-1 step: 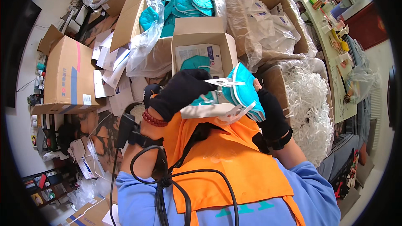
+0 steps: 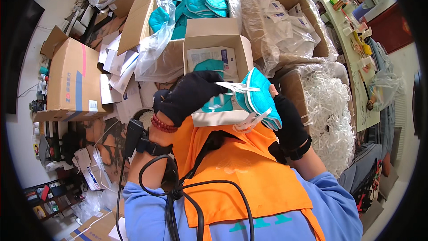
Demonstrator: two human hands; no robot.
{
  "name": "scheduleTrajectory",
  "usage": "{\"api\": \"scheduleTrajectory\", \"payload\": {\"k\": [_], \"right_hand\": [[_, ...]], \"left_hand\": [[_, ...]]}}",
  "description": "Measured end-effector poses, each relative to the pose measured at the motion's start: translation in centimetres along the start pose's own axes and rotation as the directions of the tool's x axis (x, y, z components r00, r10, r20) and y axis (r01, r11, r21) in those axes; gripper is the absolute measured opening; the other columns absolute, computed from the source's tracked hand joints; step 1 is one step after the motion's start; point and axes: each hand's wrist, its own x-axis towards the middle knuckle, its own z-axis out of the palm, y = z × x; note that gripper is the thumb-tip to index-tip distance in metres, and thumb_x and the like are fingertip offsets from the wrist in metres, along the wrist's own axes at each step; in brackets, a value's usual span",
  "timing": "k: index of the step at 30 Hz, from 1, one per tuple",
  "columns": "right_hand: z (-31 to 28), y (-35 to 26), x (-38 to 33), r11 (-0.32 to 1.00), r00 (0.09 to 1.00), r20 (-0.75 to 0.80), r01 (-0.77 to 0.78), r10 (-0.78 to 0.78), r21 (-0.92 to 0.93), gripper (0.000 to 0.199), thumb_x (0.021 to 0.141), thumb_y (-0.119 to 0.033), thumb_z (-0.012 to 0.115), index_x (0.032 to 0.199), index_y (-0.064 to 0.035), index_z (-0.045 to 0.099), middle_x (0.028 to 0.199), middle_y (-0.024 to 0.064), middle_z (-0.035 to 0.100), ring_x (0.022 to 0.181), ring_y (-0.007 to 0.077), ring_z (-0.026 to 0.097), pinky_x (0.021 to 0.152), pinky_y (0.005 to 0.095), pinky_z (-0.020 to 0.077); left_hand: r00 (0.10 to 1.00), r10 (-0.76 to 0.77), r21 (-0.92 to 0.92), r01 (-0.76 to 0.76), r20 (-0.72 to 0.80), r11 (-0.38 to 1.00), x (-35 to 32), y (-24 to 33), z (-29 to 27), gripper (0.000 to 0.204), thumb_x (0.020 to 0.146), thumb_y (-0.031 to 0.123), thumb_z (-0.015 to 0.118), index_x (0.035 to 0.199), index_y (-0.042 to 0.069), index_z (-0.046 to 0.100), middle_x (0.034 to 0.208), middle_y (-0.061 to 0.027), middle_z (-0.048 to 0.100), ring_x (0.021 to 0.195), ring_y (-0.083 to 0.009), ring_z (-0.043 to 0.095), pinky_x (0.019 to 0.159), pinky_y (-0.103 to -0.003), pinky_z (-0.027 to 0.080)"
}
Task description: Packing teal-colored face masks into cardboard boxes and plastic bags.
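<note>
Over the near right side of a small white box (image 2: pixel 243 47), my right hand (image 2: pixel 289 120), in a black fingerless glove, grips a few teal cup-shaped face masks (image 2: pixel 255 90) stacked together. My left hand (image 2: pixel 192 96), gloved the same way, is closed on the white elastic straps (image 2: pixel 232 86), which stretch between the masks and its fingers. Other white straps hang loose below the stack. Inside the white box lie another teal mask (image 2: pixel 209 65) and a printed packet (image 2: pixel 228 60). My left hand hides part of the box's left side.
Behind the white box stands a plastic-lined carton of teal masks (image 2: pixel 203 2). A carton of white packets (image 2: pixel 294 31) sits to its right, with shredded white paper (image 2: pixel 327 116) in a nearer carton. A brown cardboard box (image 2: pixel 73 76) stands at left. A black cable (image 2: pixel 176 192) crosses my chest.
My left hand has shifted slightly left and down, drawing the straps a little further from the masks. My right hand and the stack have barely moved.
</note>
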Motion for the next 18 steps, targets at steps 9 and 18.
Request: {"api": "scheduleTrajectory", "payload": {"k": [9, 18], "right_hand": [[-0.5, 0.4, -0.4, 0.928, 0.946, -0.283, 0.044, -0.158, -0.371, 0.038, 0.1, -0.046, 0.048, 0.106, -0.0119, 0.063, 0.069, -0.0023, 0.059, 0.05, 0.0058, 0.052, 0.04, 0.0195, 0.0369], [1.5, 0.6, -0.4, 0.982, 0.962, -0.251, 0.06, -0.104, -0.178, 0.05, 0.1, -0.05, 0.046, 0.12, -0.005, 0.058, 0.097, 0.0045, 0.066, 0.079, 0.0123, 0.065, 0.066, 0.0234, 0.0524]], "left_hand": [[0.724, -0.008, 0.257, 0.255, -0.69, 0.932, 0.5, -2.2, -1.6, 0.029, 0.08, 0.007, 0.069, 0.108, 0.004, 0.064, 0.096, -0.0122, 0.067, 0.082, -0.0247, 0.067, 0.077, -0.037, 0.052], [0.985, -0.17, -0.127, 0.173, 0.037, 0.977, 0.5, 5.9, 1.9, 0.049, 0.089, 0.023, 0.069, 0.128, -0.002, 0.052, 0.11, -0.0159, 0.066, 0.1, -0.027, 0.066, 0.084, -0.036, 0.053]]}}
